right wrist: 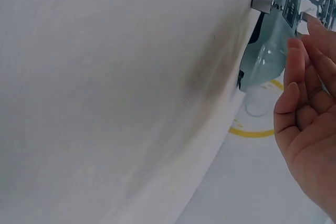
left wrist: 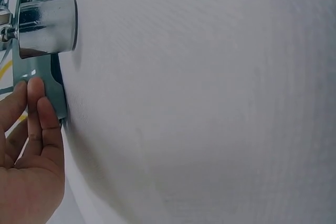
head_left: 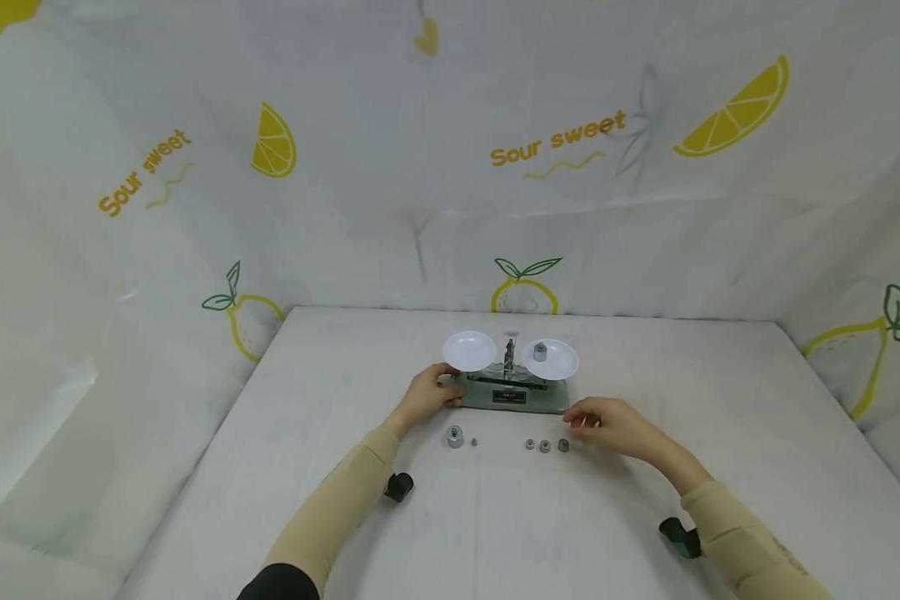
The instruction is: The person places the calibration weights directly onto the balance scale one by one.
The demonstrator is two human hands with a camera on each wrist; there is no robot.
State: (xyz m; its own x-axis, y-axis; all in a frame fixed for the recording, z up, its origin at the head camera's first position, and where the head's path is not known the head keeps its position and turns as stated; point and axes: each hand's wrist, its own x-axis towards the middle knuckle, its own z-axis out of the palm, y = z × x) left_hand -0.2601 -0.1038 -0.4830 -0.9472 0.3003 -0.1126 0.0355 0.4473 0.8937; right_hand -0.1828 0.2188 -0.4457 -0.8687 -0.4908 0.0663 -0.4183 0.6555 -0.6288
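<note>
Sleeves (head_left: pixel 348 482) in beige reach over a white table (head_left: pixel 510 533), a black device (head_left: pixel 399 487) at each wrist. Beyond them, five metal weights (head_left: pixel 455 438) of mixed sizes sit in a row, two leftward, three rightward. Just behind the rightmost, the right hand (head_left: pixel 615 427) has loosely bent fingers, nothing visible within them, near the scale's front corner. The left hand (head_left: pixel 423 397) touches the green base's left end; whether it grips, I cannot tell. The balance scale (head_left: pixel 521 396) stands upright, another weight (head_left: pixel 540 352) on its right pan (head_left: pixel 562 362). Behind hangs lemon-print sheeting (head_left: pixel 360 242).
</note>
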